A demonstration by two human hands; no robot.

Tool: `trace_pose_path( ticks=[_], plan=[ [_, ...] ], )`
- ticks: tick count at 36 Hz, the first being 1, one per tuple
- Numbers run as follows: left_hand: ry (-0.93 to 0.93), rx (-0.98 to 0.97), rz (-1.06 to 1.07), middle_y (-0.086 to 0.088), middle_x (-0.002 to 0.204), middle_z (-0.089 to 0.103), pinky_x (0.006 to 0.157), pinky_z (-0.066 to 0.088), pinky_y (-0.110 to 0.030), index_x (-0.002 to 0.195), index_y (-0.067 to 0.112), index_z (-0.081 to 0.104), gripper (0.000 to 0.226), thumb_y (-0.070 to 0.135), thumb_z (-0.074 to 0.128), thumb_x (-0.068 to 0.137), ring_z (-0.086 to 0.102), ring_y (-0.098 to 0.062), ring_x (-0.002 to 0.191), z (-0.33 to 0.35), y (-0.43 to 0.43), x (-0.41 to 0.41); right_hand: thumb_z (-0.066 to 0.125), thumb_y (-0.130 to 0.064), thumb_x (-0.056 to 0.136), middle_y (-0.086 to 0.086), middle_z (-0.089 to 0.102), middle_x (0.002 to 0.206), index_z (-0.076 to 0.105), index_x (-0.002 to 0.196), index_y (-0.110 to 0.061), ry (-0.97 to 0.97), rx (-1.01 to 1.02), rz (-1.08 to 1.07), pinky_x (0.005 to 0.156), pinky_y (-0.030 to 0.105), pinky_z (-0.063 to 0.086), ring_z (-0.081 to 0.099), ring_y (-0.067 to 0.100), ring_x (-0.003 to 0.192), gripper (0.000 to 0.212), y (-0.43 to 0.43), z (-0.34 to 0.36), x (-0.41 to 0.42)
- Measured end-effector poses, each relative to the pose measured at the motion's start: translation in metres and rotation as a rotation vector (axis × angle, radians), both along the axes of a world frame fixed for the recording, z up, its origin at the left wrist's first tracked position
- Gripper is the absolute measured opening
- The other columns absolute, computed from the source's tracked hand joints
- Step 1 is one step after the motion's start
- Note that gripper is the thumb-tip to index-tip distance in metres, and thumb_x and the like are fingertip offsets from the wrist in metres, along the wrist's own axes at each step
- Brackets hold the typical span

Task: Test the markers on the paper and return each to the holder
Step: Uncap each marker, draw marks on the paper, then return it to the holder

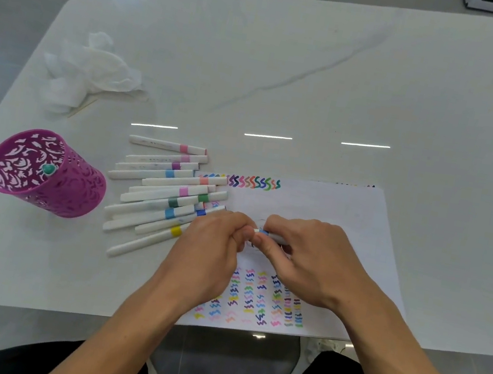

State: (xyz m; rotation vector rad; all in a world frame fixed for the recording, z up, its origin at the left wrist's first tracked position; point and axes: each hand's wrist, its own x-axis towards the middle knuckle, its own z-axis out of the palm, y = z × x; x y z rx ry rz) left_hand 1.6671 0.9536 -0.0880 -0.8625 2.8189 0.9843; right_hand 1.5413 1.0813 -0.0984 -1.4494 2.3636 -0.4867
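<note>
A blue-banded marker lies level over the white paper, pinched between the left hand and the right hand. Coloured zigzags fill the paper's top edge and lower part. White banded markers lie fanned at its left edge. The purple cut-out holder stands left of them, with a teal marker end showing inside.

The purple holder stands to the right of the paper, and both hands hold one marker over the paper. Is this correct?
No: the head view shows the purple holder left of the paper. The left hand and right hand do hold one marker over the paper.
</note>
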Motion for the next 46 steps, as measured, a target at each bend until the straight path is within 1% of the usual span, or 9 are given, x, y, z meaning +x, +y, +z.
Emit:
trace_pose_path(
  ticks=[7, 11, 20, 24, 27, 32, 37, 42, 46],
  plan=[
    [0.016, 0.031, 0.027, 0.016, 0.074, 0.055, 0.061, 0.034, -0.009, 0.102, 0.029, 0.068, 0.023, 0.029, 0.045, 0.105, 0.054, -0.001, 0.072, 0.002, 0.001, -0.002, 0.039, -0.064, 0.102, -0.010, 0.053, 0.058, 0.049, 0.079, -0.034, -0.013, -0.031, -0.008, 0.051, 0.022, 0.027, 0.045, 0.008, 0.049, 0.039, 0.002, 0.002, -0.002],
    [0.031, 0.047, 0.051, 0.015, 0.073, 0.058, 0.059, 0.034, -0.009, 0.101, 0.028, 0.070, 0.022, 0.028, 0.048, 0.104, 0.056, -0.002, 0.071, 0.002, 0.000, -0.002, 0.029, -0.073, 0.099, -0.010, 0.049, 0.052, 0.051, 0.074, -0.031, -0.003, -0.049, -0.043, 0.050, 0.023, 0.028, 0.045, 0.009, 0.047, 0.054, 0.002, -0.001, -0.002],
    [0.073, 0.036, 0.096, 0.022, 0.073, 0.055, 0.060, 0.033, -0.006, 0.109, 0.029, 0.070, 0.023, 0.032, 0.048, 0.104, 0.056, 0.004, 0.072, 0.002, -0.001, -0.002, 0.019, -0.082, 0.087, -0.011, 0.054, 0.062, 0.053, 0.081, -0.032, -0.036, 0.003, -0.097, 0.054, 0.025, 0.034, 0.051, 0.006, 0.055, 0.060, -0.001, -0.003, -0.005],
    [0.126, 0.044, 0.129, 0.018, 0.078, 0.058, 0.065, 0.035, -0.011, 0.104, 0.028, 0.068, 0.021, 0.032, 0.048, 0.103, 0.057, -0.004, 0.077, 0.002, -0.003, -0.004, 0.037, -0.053, 0.103, -0.013, 0.057, 0.069, 0.057, 0.100, -0.033, -0.122, -0.016, -0.139, 0.056, 0.029, 0.036, 0.054, 0.006, 0.062, 0.029, 0.004, 0.000, -0.009],
    [0.171, 0.044, 0.173, 0.015, 0.088, 0.065, 0.067, 0.036, -0.007, 0.108, 0.026, 0.068, 0.020, 0.033, 0.051, 0.102, 0.060, -0.002, 0.081, 0.003, -0.005, -0.005, 0.042, -0.032, 0.107, -0.003, 0.065, 0.074, 0.049, 0.117, -0.035, -0.228, -0.027, -0.164, 0.059, 0.038, 0.049, 0.062, 0.015, 0.066, 0.012, 0.008, 0.002, -0.014],
    [0.183, -0.012, 0.195, 0.017, 0.103, 0.066, 0.072, 0.036, -0.003, 0.115, 0.028, 0.068, 0.021, 0.034, 0.059, 0.098, 0.058, -0.001, 0.087, 0.004, -0.004, -0.007, 0.051, -0.026, 0.107, -0.007, 0.072, 0.095, 0.041, 0.115, -0.043, -0.353, -0.161, -0.245, 0.066, 0.035, 0.057, 0.066, 0.010, 0.076, 0.021, 0.007, 0.005, -0.016],
    [0.180, -0.055, 0.152, 0.014, 0.113, 0.065, 0.080, 0.040, -0.007, 0.114, 0.029, 0.070, 0.020, 0.033, 0.064, 0.095, 0.058, -0.002, 0.094, 0.000, -0.002, -0.010, 0.056, -0.020, 0.107, -0.014, 0.073, 0.093, 0.068, 0.103, -0.039, -0.473, -0.356, -0.337, 0.071, 0.018, 0.058, 0.073, 0.006, 0.076, 0.022, 0.005, 0.004, -0.016],
    [0.166, -0.128, 0.078, 0.015, 0.108, 0.062, 0.081, 0.030, -0.003, 0.108, 0.029, 0.073, 0.018, 0.027, 0.070, 0.091, 0.050, -0.001, 0.101, -0.005, -0.001, -0.014, 0.044, -0.001, 0.106, -0.004, 0.078, 0.100, 0.078, 0.110, -0.026, -0.726, -0.472, -0.454, 0.082, 0.030, 0.064, 0.077, 0.016, 0.087, 0.042, 0.002, 0.003, -0.021],
    [0.157, -0.141, 0.061, 0.015, 0.106, 0.062, 0.083, 0.032, -0.008, 0.106, 0.029, 0.075, 0.018, 0.024, 0.075, 0.088, 0.051, -0.002, 0.099, -0.009, 0.001, -0.017, 0.055, 0.011, 0.096, 0.001, 0.079, 0.095, 0.075, 0.114, -0.023, -0.702, -0.543, -0.456, 0.079, 0.031, 0.064, 0.077, 0.018, 0.091, 0.043, 0.001, 0.003, -0.026]
  ],
)
